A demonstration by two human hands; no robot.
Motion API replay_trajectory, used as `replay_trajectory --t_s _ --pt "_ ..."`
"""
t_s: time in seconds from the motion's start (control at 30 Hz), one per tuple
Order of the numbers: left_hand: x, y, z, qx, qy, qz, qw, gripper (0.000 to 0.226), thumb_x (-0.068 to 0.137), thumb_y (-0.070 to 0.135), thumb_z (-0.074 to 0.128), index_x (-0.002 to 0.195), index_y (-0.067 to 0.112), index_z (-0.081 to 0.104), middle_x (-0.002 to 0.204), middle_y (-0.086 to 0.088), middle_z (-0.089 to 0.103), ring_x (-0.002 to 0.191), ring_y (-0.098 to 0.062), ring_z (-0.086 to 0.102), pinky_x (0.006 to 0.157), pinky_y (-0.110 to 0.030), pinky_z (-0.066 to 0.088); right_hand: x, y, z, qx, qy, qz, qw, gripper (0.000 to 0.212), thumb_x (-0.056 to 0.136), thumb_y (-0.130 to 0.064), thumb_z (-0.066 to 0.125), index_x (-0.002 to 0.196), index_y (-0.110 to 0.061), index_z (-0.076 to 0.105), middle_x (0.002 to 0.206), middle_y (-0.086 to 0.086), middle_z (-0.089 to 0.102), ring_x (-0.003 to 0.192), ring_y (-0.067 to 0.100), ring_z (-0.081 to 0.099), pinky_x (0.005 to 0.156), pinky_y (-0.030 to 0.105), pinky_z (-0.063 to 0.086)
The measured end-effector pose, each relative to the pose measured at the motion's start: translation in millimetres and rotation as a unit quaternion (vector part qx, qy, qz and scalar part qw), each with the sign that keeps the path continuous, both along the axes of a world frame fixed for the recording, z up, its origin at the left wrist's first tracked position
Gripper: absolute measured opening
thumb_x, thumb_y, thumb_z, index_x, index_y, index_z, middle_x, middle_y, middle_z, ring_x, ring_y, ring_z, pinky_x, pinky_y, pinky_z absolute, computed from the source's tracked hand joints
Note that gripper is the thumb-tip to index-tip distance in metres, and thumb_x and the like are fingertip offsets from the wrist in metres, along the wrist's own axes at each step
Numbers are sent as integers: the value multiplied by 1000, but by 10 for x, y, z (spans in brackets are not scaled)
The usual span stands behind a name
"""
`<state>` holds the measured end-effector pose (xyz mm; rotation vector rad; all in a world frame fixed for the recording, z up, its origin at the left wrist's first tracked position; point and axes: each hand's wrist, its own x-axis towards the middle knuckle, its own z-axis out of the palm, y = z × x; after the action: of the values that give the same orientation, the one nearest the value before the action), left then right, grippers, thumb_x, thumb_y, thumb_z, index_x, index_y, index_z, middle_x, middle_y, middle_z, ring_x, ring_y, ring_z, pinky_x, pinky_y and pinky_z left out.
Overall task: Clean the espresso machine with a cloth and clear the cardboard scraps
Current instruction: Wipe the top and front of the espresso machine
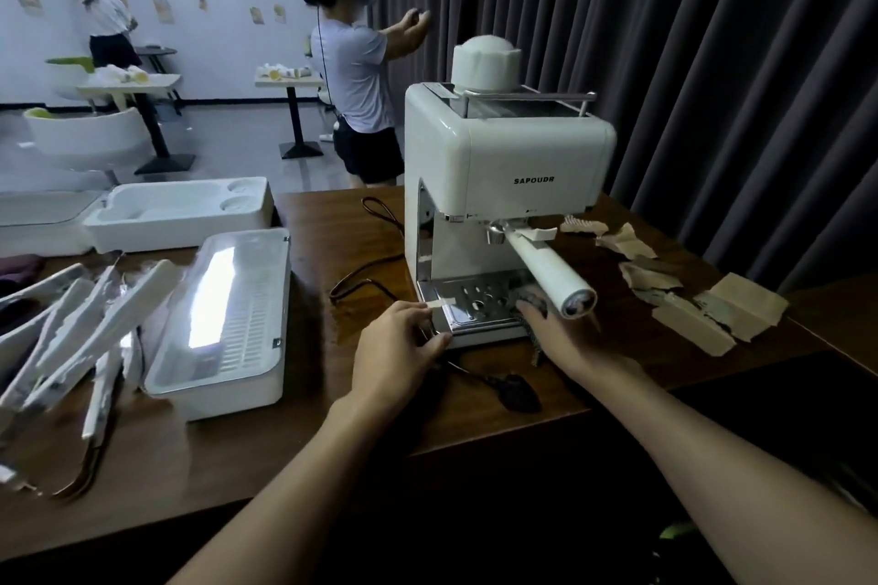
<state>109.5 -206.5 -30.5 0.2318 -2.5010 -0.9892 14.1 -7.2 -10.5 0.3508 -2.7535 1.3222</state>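
Espresso machine: a white espresso machine (503, 166) stood upright on the dark wooden counter (266, 451), towards its far right side, in front of a dark curtain (689, 38).
Portafilter: its white portafilter handle (551, 273) projected forward and to the right above the metal drip tray (475, 299).
Left hand: the left hand (399, 347) gripped the front left corner of the drip tray, thumb on the front edge and bent fingers over the top, beside a small pale strip (443, 302) stuck there.
Right hand: the right hand (556, 335) reached onto the right part of the drip tray and held a dark patterned cloth (532, 299); the handle hid some fingertips, and a loose end of cloth hung under the palm.
Cardboard scraps: torn cardboard scraps (712, 314) lay scattered on the counter to the right of the machine, apart from both hands.
Cord: a dark power cord (370, 283) curled left of the machine, its plug (515, 390) lying between the forearms.
Left side of counter: a white lidded container (228, 314), a white foam tray (180, 214) behind it, and white foam strips (71, 314) at the edge.
Background: a person wearing a headset (354, 62) stood beyond the counter; a second person (107, 19) stood at the far wall.
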Motion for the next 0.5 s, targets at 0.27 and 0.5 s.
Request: replay_trajectory --t_s 0.27,0.5 --pt "-45 -53 -20 -32 -14 -12 999 42 83 32 79 122 15 72 131 6 65 113 -14 64 97 -37 54 298 -504 -52 83 200 170 961 28 86 -15 70 114 -11 72 115 3 66 106 19 51 93 21 34" --pt "-15 -62 7 -62 -38 3 997 42 87 42 73 126 23 69 138 13 60 124 -13 58 101 -46 48 23 -50 -107 47 108 123 985 26 88 -6 65 114 -12 68 113 -2 56 112 19 53 97 19 36"
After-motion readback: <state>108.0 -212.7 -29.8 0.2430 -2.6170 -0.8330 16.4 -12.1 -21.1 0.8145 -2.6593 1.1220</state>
